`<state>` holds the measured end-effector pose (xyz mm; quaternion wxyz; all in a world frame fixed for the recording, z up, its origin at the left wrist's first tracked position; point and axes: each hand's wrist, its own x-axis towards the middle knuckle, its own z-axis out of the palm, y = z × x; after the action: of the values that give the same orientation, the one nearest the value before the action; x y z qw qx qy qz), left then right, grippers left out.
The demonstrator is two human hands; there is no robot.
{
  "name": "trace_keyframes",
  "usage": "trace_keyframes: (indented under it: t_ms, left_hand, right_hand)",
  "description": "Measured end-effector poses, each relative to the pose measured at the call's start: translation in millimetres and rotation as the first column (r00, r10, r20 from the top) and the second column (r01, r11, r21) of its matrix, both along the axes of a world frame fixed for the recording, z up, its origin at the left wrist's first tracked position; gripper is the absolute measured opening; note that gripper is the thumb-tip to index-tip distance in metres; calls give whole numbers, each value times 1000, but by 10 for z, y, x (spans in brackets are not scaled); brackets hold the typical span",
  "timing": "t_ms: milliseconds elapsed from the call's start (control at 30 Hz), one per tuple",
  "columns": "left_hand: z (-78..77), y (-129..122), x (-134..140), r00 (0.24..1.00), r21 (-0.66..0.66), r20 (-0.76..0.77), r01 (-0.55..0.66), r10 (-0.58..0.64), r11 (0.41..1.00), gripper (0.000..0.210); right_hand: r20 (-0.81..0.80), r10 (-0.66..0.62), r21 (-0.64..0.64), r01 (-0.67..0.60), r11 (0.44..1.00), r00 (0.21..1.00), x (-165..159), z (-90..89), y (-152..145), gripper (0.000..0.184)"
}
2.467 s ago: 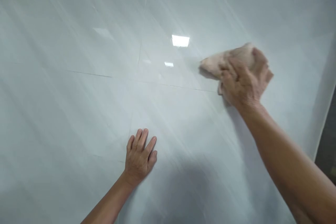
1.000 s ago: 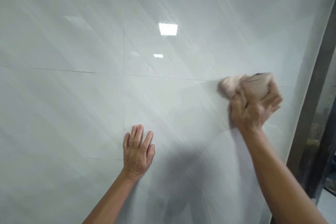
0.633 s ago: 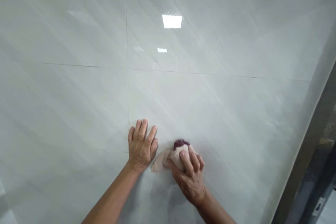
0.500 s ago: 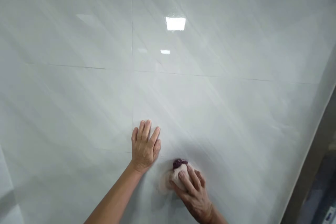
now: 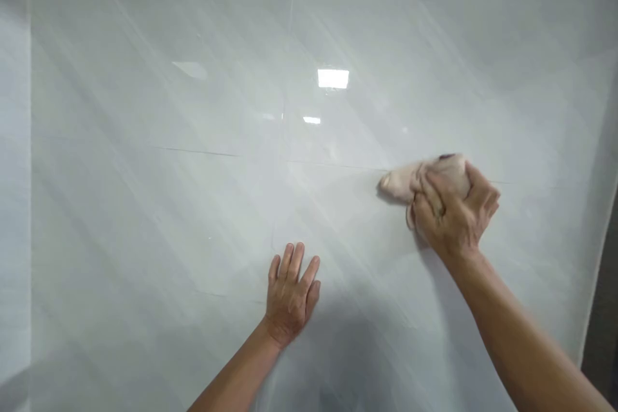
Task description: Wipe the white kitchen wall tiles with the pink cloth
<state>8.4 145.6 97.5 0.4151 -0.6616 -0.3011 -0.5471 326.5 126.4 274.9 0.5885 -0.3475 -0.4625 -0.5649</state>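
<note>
My left hand [image 5: 292,296] lies flat against the glossy, grey-white tiled wall [image 5: 159,238], fingers stretched out and slightly apart. Up and to the right of it, my right hand [image 5: 454,209] is closed around a bunched, pale pinkish cloth [image 5: 403,183] with a dark purple patch near its top. The cloth presses on the tiles along a thin horizontal joint, one end sticking out to the left of my fingers. My right palm is hidden, since only the back of the hand shows.
Bright lamp reflections [image 5: 333,78] shine on the tiles above my hands. Thin joint lines cross the surface. At the left is a paler strip of wall [image 5: 14,206]; at the lower right the tiled face ends at a dark edge [image 5: 601,315].
My right hand has swept the cloth up and to the right, from low beside my left hand. My left hand stays flat on the wall; the whole view has shifted somewhat.
</note>
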Motion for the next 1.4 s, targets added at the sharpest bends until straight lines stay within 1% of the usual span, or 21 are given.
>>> trace_keyframes:
  t_ms: [100, 167, 233, 333, 433, 500, 533, 600, 667, 767, 833, 867, 933, 967, 1000, 1100, 1167, 1233, 1300, 1367, 1400]
  left_hand:
    - [23, -53, -280, 995, -31, -87, 39, -41, 999, 44]
    - [66, -53, -632, 996, -21, -80, 29, -31, 999, 42]
    - [138, -7, -1066, 999, -8, -1, -37, 37, 999, 43]
    - [280, 121, -1674, 985, -12, 71, -155, 155, 988, 52]
    - [396, 248, -2023, 988, 26, 35, -152, 151, 988, 66]
    - [430, 300, -2102, 994, 58, 7, -105, 105, 993, 70]
    - [433, 314, -2112, 996, 64, 4, -87, 86, 994, 70]
    - [425, 324, -2107, 998, 71, 12, -63, 62, 995, 71]
    - [408, 323, -2102, 999, 76, 16, -48, 47, 996, 75]
    - [381, 330, -2120, 999, 73, 27, -47, 45, 996, 78]
    - [369, 346, -2137, 998, 66, 29, -64, 63, 996, 75]
    - [365, 355, -2143, 997, 70, 23, -72, 71, 995, 74]
    - [365, 369, -2140, 997, 84, 8, -82, 81, 993, 71]
    - [369, 371, -2134, 997, 89, 3, -82, 82, 993, 70]
    - [376, 367, -2128, 997, 92, -1, -81, 81, 992, 69]
    - [396, 321, -2148, 997, 93, -26, -74, 76, 993, 69]
    - [391, 271, -2233, 995, 79, -67, -74, 79, 994, 68]
    - [357, 231, -2376, 991, 47, -92, -91, 95, 995, 65]
    - [294, 224, -2540, 989, 25, -86, -120, 121, 993, 64]
    - [219, 258, -2671, 987, 25, -76, -140, 142, 990, 68]
    - [183, 286, -2712, 986, 31, -71, -146, 148, 989, 71]
  right_hand:
    - [-230, 6, -77, -25, 997, 973, -161, 726, 44, 40]
    - [-355, 1, -169, -65, 984, 935, -326, 1139, 7, 42]
    - [-428, 8, -239, -121, 963, 904, -534, 1479, -64, 44]
    - [-447, 39, -276, -180, 944, 893, -934, 1816, -135, 50]
    - [-376, 13, -300, -135, 944, 927, -1445, 1929, -77, 51]
    - [-273, -18, -307, -69, 949, 962, -1835, 1871, 20, 48]
    - [-206, -23, -298, -40, 954, 978, -2036, 1799, 75, 49]
    - [-44, -3, -269, -9, 963, 999, -2440, 1567, 172, 52]
    - [104, 39, -247, -12, 969, 994, -2822, 1229, 236, 54]
    - [289, 101, -241, -29, 970, 952, -3276, 608, 267, 55]
    - [420, 112, -237, -11, 971, 901, -3437, 220, 265, 54]
    - [484, 109, -232, 7, 973, 868, -3460, 67, 264, 52]
    - [564, 93, -214, 37, 976, 820, -3371, -118, 274, 47]
    - [562, 82, -195, 35, 980, 823, -3257, -140, 285, 45]
    - [524, 68, -166, 23, 986, 849, -3098, -116, 300, 43]
    - [240, 8, -41, 2, 999, 971, -2382, 147, 338, 41]
    - [9, -29, -5, 29, 1000, 1000, -1761, 358, 331, 44]
    - [-216, -30, -34, 23, 999, 976, -1112, 492, 288, 46]
    - [-408, -33, -85, -2, 996, 912, -547, 515, 235, 48]
    - [-518, -40, -98, -12, 995, 854, -181, 448, 203, 47]
    - [-541, -42, -81, -2, 997, 840, -99, 395, 203, 46]
